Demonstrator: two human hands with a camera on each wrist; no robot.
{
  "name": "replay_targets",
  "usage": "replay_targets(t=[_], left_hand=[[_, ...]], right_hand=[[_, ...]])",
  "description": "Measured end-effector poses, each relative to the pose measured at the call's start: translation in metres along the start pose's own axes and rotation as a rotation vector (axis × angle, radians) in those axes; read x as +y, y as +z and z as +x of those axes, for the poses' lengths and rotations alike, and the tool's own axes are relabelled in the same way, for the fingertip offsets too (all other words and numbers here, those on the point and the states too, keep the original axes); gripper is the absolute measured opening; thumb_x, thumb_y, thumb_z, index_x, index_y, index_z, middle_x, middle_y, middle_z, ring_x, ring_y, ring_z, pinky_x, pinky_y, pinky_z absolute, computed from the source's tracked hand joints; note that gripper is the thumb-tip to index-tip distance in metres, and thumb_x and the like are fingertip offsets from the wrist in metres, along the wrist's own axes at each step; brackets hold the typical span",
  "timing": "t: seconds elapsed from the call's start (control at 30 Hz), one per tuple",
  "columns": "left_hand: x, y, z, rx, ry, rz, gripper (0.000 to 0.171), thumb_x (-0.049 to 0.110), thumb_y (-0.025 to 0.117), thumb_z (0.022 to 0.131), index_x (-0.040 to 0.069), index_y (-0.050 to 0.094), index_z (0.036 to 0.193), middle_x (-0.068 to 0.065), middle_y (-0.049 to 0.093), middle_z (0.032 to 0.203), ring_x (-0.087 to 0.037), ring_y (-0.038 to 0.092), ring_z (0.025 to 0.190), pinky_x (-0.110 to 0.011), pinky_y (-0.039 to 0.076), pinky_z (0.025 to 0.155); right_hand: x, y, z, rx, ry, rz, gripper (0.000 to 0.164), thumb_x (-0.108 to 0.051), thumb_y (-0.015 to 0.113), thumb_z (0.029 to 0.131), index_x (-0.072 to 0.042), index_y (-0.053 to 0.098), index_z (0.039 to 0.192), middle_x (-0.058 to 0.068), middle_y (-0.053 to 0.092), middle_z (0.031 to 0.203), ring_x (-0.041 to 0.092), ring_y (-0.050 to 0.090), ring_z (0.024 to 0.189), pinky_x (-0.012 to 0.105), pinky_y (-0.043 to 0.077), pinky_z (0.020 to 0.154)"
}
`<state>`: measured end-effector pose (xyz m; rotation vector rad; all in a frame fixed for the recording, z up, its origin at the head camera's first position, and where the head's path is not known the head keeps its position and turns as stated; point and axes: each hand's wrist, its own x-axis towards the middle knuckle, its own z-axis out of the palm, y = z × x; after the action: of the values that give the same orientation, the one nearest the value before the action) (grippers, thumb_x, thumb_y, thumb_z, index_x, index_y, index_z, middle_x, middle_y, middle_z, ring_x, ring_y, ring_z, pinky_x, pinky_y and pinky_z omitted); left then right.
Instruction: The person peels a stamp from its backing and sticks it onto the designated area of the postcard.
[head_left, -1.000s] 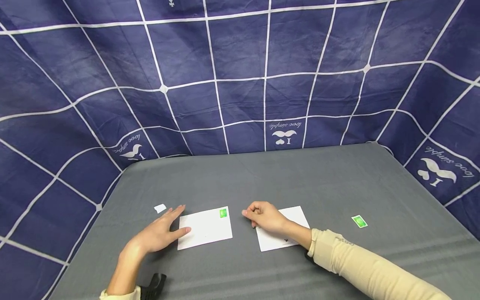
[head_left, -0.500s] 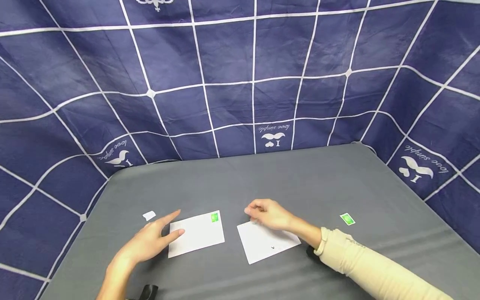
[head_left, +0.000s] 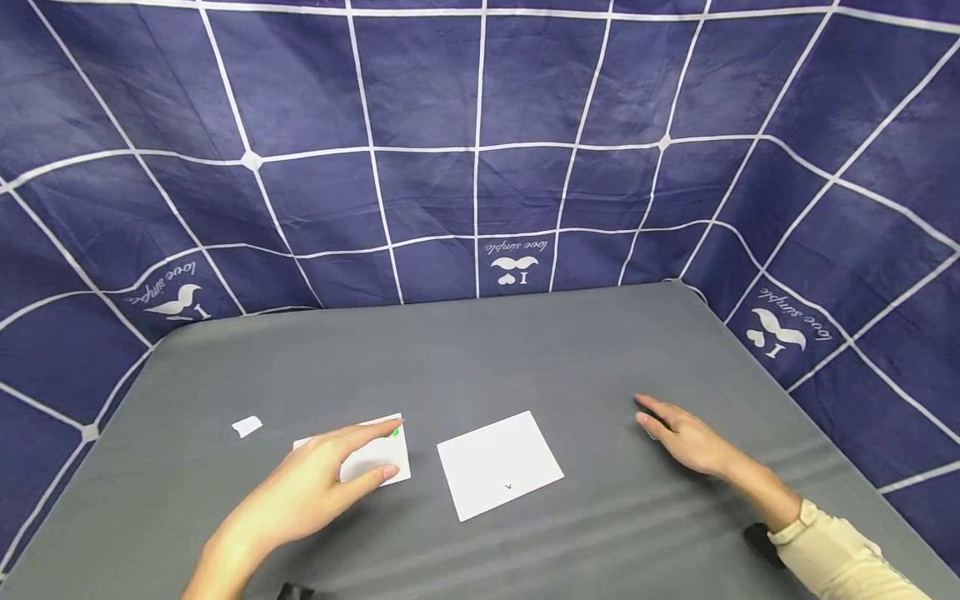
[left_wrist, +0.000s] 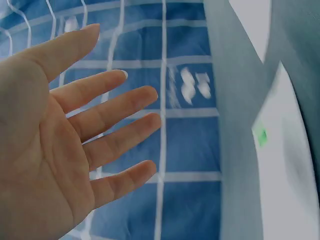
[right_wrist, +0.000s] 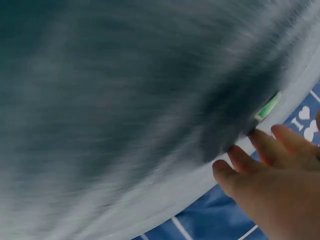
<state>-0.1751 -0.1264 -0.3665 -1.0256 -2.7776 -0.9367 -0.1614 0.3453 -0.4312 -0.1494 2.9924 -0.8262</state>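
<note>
My left hand [head_left: 322,475] is over the left white paper rectangle [head_left: 375,457], fingers extended and thumb apart, covering much of it. A green stamp [head_left: 395,432] in that paper's upper right corner is partly behind the fingertips. In the left wrist view the palm [left_wrist: 55,150] shows with nothing in it. To the right lies a second white paper rectangle [head_left: 498,462] with a small black mark near its lower edge. My right hand [head_left: 690,442] reaches low over the cloth at the right, fingers loosely extended. In the right wrist view a loose green stamp [right_wrist: 268,107] lies right by its fingertips; the hand hides it in the head view.
A small torn white scrap [head_left: 247,426] lies at the left on the grey cloth-covered table [head_left: 450,358]. A blue curtain [head_left: 420,192] with white grid lines stands behind and at both sides. Black wrist gear [head_left: 763,543] shows under the right sleeve.
My right hand has left the second paper and moved right to where the loose stamp lay. My left hand has shifted right over its paper. The head view has turned right.
</note>
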Motion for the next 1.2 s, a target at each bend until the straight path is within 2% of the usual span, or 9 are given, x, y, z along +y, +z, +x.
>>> replay_targets(t=[0.13,0.27,0.37,0.5,0.7,0.8,0.9,1.07,1.2], left_hand=[[0.026,0.005,0.018,-0.031,0.123,-0.030,0.043,0.041,0.059,0.094,0.022,0.058,0.132,0.012,0.057,0.128,-0.014,0.055,0.117,-0.042,0.040,0.098],[0.048,0.012,0.034,-0.072,0.206,-0.086,0.044,0.042,0.057,0.095,0.021,0.056,0.134,0.013,0.056,0.128,-0.009,0.053,0.117,-0.039,0.040,0.098],[0.061,0.017,0.044,-0.086,0.247,-0.121,0.045,0.040,0.058,0.095,0.018,0.056,0.134,0.011,0.057,0.128,-0.008,0.053,0.117,-0.037,0.041,0.098],[0.072,0.022,0.055,-0.082,0.269,-0.162,0.041,0.034,0.060,0.094,0.020,0.057,0.133,0.013,0.056,0.128,-0.007,0.053,0.117,-0.036,0.040,0.098],[0.078,0.025,0.070,0.116,0.327,-0.291,0.041,0.007,0.068,0.088,0.018,0.062,0.127,0.010,0.067,0.111,-0.005,0.060,0.105,-0.035,0.046,0.090],[0.086,0.030,0.076,0.249,0.319,-0.367,0.042,0.001,0.070,0.084,0.015,0.064,0.123,0.008,0.071,0.096,-0.004,0.064,0.094,-0.032,0.049,0.083],[0.093,0.036,0.086,0.320,0.301,-0.443,0.040,-0.002,0.071,0.083,0.014,0.067,0.118,0.009,0.070,0.087,-0.004,0.065,0.086,-0.029,0.049,0.077],[0.102,0.052,0.107,0.314,0.253,-0.557,0.032,-0.002,0.071,0.082,0.012,0.070,0.111,0.007,0.070,0.082,-0.002,0.064,0.080,-0.026,0.051,0.076],[0.105,0.067,0.119,0.282,0.126,-0.653,0.027,0.004,0.069,0.086,0.010,0.069,0.112,0.005,0.071,0.085,-0.005,0.065,0.083,-0.028,0.051,0.077]], right_hand=[[0.010,0.000,-0.010,0.135,-0.024,-0.046,0.040,-0.020,0.059,0.095,0.005,0.055,0.127,0.029,0.055,0.122,0.048,0.049,0.115,0.058,0.038,0.090],[0.014,0.002,-0.005,0.240,-0.026,-0.110,0.025,-0.012,0.073,0.083,0.001,0.065,0.103,0.015,0.065,0.096,0.034,0.060,0.092,0.049,0.044,0.079],[0.012,0.001,0.001,0.189,0.046,-0.091,0.021,-0.013,0.077,0.078,-0.001,0.065,0.090,0.005,0.059,0.081,0.021,0.054,0.074,0.039,0.043,0.066],[0.005,-0.005,0.007,0.072,0.157,-0.007,0.020,-0.014,0.078,0.076,-0.003,0.063,0.083,0.000,0.053,0.072,0.014,0.047,0.064,0.030,0.037,0.057],[-0.003,-0.013,0.012,0.011,0.226,0.101,0.016,-0.006,0.075,0.074,0.000,0.061,0.078,-0.001,0.054,0.066,0.014,0.046,0.061,0.026,0.036,0.054],[-0.003,-0.021,0.015,0.035,0.230,0.158,0.013,-0.002,0.072,0.078,0.003,0.061,0.080,0.001,0.059,0.067,0.013,0.051,0.060,0.025,0.041,0.053],[-0.010,-0.031,0.018,0.081,0.186,0.246,0.012,-0.002,0.068,0.084,0.007,0.061,0.089,0.006,0.063,0.073,0.014,0.057,0.064,0.026,0.048,0.057],[-0.052,-0.046,0.021,0.148,0.038,0.397,0.019,-0.006,0.066,0.089,0.009,0.062,0.100,0.007,0.065,0.079,0.010,0.059,0.068,0.025,0.050,0.063],[-0.099,-0.052,0.024,0.171,-0.090,0.481,0.020,-0.006,0.066,0.089,0.008,0.063,0.102,0.002,0.065,0.079,0.009,0.060,0.068,0.022,0.049,0.063]])
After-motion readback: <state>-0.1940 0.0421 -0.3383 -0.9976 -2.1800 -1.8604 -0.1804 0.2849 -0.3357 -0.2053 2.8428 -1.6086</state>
